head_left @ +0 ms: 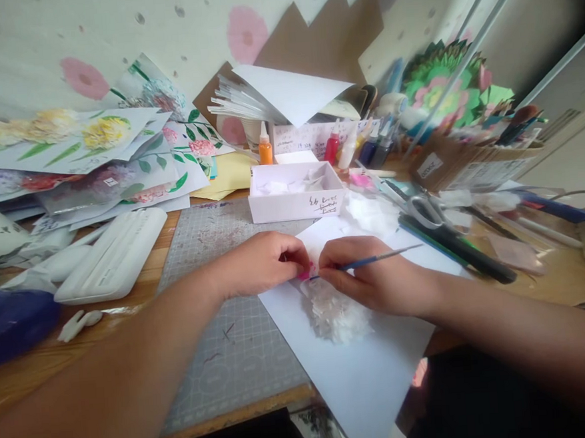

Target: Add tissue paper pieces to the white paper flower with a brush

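Note:
My left hand point(263, 261) is closed in a pinch on a small pink paper piece point(307, 271) above a white sheet point(363, 367). My right hand point(371, 273) grips a thin blue-handled brush point(375, 260) whose tip meets the pink piece. Just below the hands lies a fluffy white paper flower point(336, 312) on the sheet. The sheet lies on a grey cutting mat point(221, 344).
A white open box point(295, 195) with white scraps stands behind the hands. An orange glue bottle point(265, 147) and red bottle point(331, 148) stand further back. Flower prints point(92, 153) pile at left, a white case point(112, 255) beside them. Scissors point(430, 213) and pens lie right.

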### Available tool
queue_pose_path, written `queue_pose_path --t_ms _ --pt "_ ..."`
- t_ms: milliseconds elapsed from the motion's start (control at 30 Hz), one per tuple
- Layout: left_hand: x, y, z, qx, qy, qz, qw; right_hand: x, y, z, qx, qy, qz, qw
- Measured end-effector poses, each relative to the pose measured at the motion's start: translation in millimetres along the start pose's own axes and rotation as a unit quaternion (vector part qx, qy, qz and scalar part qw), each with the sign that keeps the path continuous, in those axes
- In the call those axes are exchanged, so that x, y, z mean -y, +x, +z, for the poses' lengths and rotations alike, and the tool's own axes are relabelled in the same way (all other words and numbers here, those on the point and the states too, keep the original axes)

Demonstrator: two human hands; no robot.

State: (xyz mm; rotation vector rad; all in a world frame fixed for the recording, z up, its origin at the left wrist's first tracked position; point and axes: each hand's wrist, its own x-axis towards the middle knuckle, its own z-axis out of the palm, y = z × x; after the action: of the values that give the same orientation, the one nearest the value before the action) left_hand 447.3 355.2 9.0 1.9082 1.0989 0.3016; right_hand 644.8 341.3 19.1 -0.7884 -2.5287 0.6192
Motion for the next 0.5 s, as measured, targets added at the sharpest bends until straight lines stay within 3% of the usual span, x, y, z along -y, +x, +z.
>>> queue_pose_path --t_ms 133,267,333,400,500 --pt "-1 -3 -3.9 0.028 0.01 0.014 0.999 -2 1 4 0.006 -0.017 0.021 1.0" --pt "-3 -4 -2.5 0.011 0.06 0.026 0.998 -3 0 -1 0.003 0.106 0.053 0.993" --pt "-2 -3 -0.7 0.0 0.086 0.025 0.996 -9 -3 -12 -0.046 0.193 0.072 0.977" --pt "-2 -2 1.3 0.0 0.11 0.029 0.994 -21 -10 -29 -0.142 0.232 0.088 0.958" --pt "0 0 4.1 0.004 0.142 0.039 0.989 -45 -27 -54 -0.247 0.153 0.123 0.949"
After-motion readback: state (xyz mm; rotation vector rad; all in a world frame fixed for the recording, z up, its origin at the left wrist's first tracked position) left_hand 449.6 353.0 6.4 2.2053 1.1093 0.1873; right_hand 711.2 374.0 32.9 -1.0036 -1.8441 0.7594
